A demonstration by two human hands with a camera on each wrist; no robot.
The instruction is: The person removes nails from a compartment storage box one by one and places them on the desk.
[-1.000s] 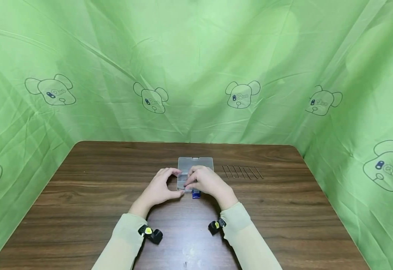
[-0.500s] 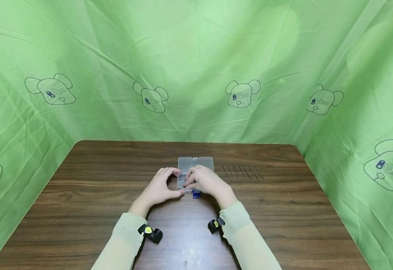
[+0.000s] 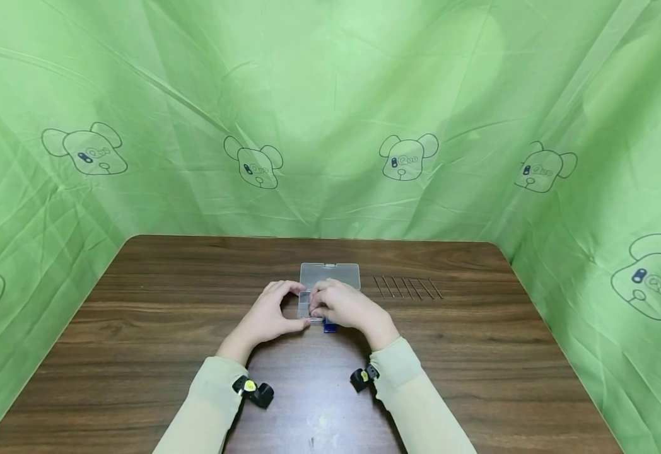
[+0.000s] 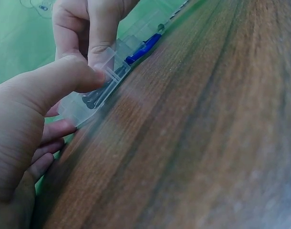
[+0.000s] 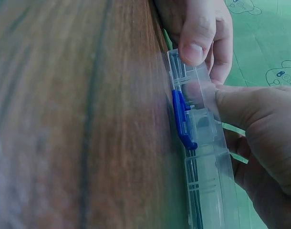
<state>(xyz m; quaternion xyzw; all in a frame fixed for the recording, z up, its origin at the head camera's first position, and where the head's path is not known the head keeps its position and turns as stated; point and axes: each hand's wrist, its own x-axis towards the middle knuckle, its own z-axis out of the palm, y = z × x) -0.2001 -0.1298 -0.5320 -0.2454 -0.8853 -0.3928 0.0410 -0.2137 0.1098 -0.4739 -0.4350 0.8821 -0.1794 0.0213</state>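
A clear plastic box (image 3: 303,308) with compartments lies on the table, its lid (image 3: 330,275) folded back flat. My left hand (image 3: 268,315) grips the box's left end, thumb on the near side and fingers behind. My right hand (image 3: 344,304) reaches down into the box with thumb and fingers curled together, pinching what looks like a nail; the fingertips are partly hidden. In the left wrist view, dark nails (image 4: 91,101) with round heads lie inside the box along its near wall. A blue clasp (image 5: 181,121) hangs on the box's front side.
Several thin nails (image 3: 407,289) lie in a row on the brown wooden table (image 3: 194,296), right of the box. A green curtain (image 3: 330,94) with printed bear heads stands behind and beside the table. Each wrist carries a small black camera (image 3: 262,396).
My right fingers have moved slightly down and left inside the box. The left hand keeps its hold on the box's end, and the row of nails lies as before.
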